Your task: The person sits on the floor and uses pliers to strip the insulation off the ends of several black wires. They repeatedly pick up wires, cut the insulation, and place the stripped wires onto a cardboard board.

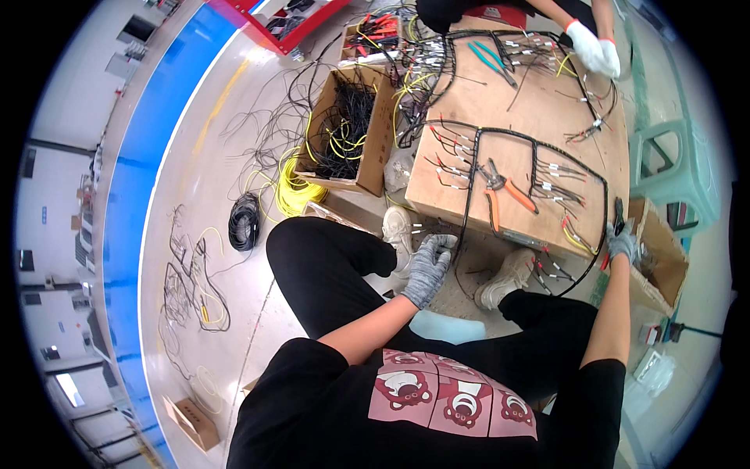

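A black-wrapped wire harness [535, 144] lies looped on the wooden board, its branches ending in thin, white-tagged wires with red tips. My left hand [428, 270], in a grey glove, is closed at the harness's left leg, where it hangs over the board's near edge; the fingertips are partly hidden. At the board's right edge, my grey-gloved right hand [623, 242] is closed round a hand tool [619, 209] with a black upper end. A bit of red shows below that hand; the tool's exact kind is unclear. Orange-handled pliers [506, 191] rest inside the harness loop.
Teal-handled pliers [492, 62] lie farther back, near a co-worker's white-gloved hands [594, 51]. Left of the board stand a cardboard box [375, 148] of black wires and a yellow wire coil [291, 187]. A cardboard box [666, 273] and green stool [668, 156] stand right.
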{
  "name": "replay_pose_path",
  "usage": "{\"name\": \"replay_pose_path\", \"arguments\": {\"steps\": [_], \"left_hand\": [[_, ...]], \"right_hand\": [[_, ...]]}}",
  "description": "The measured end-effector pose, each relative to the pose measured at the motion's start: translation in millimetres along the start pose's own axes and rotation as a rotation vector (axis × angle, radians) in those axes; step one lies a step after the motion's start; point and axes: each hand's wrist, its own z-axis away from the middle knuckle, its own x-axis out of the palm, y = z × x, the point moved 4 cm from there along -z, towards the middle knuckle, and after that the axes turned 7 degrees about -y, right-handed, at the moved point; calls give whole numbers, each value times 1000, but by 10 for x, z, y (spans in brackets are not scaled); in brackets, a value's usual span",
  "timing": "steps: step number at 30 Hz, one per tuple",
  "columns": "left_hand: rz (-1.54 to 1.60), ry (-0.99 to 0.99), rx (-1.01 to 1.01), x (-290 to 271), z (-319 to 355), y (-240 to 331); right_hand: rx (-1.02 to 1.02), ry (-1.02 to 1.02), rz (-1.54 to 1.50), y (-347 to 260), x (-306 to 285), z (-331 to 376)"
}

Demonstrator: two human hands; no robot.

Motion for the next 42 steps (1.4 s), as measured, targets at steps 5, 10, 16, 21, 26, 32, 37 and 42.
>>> {"name": "replay_pose_path", "arguments": {"steps": [5, 10, 16, 21, 26, 32, 37, 42], "left_hand": [[-47, 13, 78, -96, -93, -16], [-201, -24, 158, -94, -252, 199], [-564, -36, 541, 19, -776, 1292], [-83, -44, 458, -636, -1976, 1661], [-620, -89, 166, -1498, -2638, 356], [-742, -135, 105, -1262, -2558, -6], [-1041, -162, 68, -1240, -2543, 21], [-660, -202, 86, -1234, -2558, 196]], "right_hand": [[-11, 52, -13, -60, -55, 138], [2, 5, -5, -11, -26, 70], [17, 39, 12, -97, -131, 138], [-167, 250, 45, -216, -336, 239], [-146, 65, 109, -647, -553, 502], [-207, 218, 118, -559, -358, 327], [-156, 124, -66, -615, -167, 235], [-112, 55, -199, -502, -93, 104]]}}
